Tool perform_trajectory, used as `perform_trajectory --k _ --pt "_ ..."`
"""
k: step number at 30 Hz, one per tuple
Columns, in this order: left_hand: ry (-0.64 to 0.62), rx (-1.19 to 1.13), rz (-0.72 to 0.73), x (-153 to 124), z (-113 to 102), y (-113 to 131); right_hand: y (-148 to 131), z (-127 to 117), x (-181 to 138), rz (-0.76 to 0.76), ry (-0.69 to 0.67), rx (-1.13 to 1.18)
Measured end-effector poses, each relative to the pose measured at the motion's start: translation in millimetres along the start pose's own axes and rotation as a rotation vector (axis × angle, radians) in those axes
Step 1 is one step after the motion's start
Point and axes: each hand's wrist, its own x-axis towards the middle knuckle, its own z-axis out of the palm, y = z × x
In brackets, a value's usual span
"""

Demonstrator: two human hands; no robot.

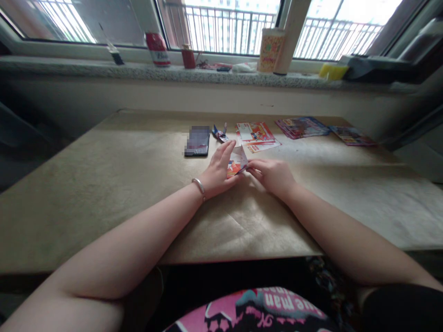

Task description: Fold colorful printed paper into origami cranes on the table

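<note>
A small folded piece of printed paper, white with red and orange, sits between my two hands on the brown paper-covered table. My left hand has a silver bracelet at the wrist and holds the paper's left side with fingers raised along it. My right hand pinches the paper's right edge with curled fingers. A small finished folded paper figure lies just beyond, next to a dark phone.
Printed leaflets lie past my hands, with more stacks and another sheet to the right. On the stone windowsill stand a can, a red cup and a patterned tube.
</note>
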Motion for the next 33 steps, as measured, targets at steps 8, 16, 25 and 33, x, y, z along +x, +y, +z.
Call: perform_trajectory --k 8,16,25,33 --pt "0.031 -0.103 0.108 2.2 1.1 -5.1 -12.1 -6.0 -1.9 -0.161 -0.010 -0.144" --pt "0.090 -0.100 0.133 3.2 -3.9 4.5 -11.1 -5.1 -1.4 -0.142 0.138 -0.076" --pt "0.133 0.055 0.097 5.0 -5.3 9.6 -8.2 0.1 0.5 -0.016 0.209 0.201" --pt "0.214 0.144 0.079 5.9 -11.1 17.8 -11.1 -1.4 1.9 0.049 0.243 0.294"
